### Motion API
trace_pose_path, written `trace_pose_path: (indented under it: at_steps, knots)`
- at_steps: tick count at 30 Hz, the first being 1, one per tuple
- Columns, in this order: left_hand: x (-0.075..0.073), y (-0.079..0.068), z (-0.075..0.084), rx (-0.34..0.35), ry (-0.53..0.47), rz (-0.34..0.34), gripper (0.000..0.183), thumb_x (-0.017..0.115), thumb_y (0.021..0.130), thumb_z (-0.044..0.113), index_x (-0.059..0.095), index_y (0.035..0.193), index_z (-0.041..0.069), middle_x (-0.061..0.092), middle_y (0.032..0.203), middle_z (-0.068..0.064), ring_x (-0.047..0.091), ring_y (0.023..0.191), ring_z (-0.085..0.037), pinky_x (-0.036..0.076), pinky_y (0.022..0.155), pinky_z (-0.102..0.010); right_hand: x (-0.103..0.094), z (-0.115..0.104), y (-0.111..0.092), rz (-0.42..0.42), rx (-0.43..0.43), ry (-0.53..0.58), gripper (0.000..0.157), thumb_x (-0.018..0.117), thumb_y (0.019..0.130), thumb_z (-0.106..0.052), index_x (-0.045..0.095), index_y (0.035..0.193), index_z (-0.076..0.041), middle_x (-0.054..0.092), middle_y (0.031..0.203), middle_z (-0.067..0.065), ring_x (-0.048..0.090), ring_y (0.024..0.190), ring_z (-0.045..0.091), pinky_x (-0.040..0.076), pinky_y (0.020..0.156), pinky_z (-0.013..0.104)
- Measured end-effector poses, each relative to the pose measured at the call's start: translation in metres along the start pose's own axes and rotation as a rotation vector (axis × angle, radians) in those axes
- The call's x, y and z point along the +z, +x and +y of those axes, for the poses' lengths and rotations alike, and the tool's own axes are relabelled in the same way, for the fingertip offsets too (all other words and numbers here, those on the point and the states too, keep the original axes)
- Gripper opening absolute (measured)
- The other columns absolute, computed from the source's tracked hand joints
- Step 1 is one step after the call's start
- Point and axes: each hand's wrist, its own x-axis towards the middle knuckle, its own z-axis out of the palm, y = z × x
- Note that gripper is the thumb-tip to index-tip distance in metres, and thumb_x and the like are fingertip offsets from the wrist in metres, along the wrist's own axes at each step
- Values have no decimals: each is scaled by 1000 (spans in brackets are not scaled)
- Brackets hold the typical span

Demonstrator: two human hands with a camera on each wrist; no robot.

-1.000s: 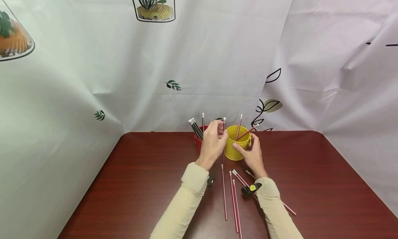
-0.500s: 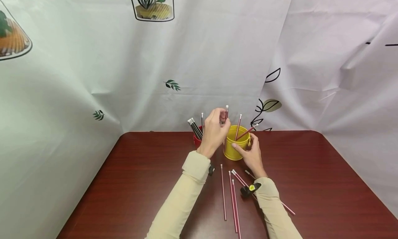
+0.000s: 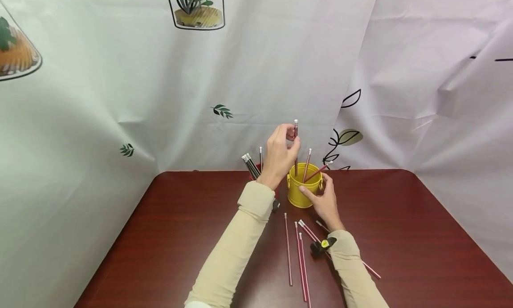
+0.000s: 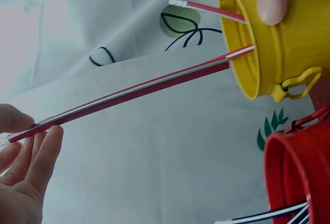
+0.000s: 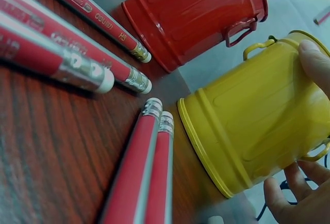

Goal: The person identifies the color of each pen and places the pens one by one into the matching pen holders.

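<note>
My left hand (image 3: 279, 153) pinches a red striped pencil (image 4: 134, 94) near its white eraser end, between thumb and fingertips. That pencil hangs nearly upright, its lower end at the mouth of the yellow bucket (image 3: 299, 197); whether the tip is inside the rim I cannot tell. Around the right side of this bucket my right hand (image 3: 326, 203) holds on, thumb at the front near the rim and fingers behind. Two other red pencils (image 3: 307, 163) lean in the yellow bucket with their erasers up.
Left of the yellow bucket stands a red bucket (image 5: 193, 20) with several black pencils (image 3: 251, 166). Several loose red pencils (image 3: 288, 250) lie on the brown table (image 3: 180, 237) in front, some under the right wrist. A white printed cloth (image 3: 280, 67) hangs behind.
My left hand has risen and gone slightly right, lifting the red pencil from beside the yellow bucket to over its mouth. The right hand stays on the bucket.
</note>
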Motion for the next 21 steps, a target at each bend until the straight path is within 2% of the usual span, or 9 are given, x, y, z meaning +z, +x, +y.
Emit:
trace_pose_path:
  at_steps: [9,15,21]
  knots:
    - [12,-11,-4,24,8,-57,20,58,87,4,53,105,0,56,93,-9,58,85,-14,47,70,-9,0,-2,3,-11,3,5,80,77,73,-32,30,136,-15,41,128,9,44,114,21,43,90,42]
    - [20,-25,-11,-8,34,-101,18,59,87,5,54,104,1,56,92,-7,57,83,-12,47,70,-10,-1,-1,3,-8,-11,-2,80,76,74,-33,30,136,-14,41,129,11,44,115,24,43,90,45]
    - [26,-44,-19,-51,85,-133,16,62,85,4,55,99,2,57,89,-7,58,80,-13,48,72,-14,1,2,-2,-3,-13,-33,81,76,74,-33,30,137,-13,41,128,11,45,114,24,44,88,41]
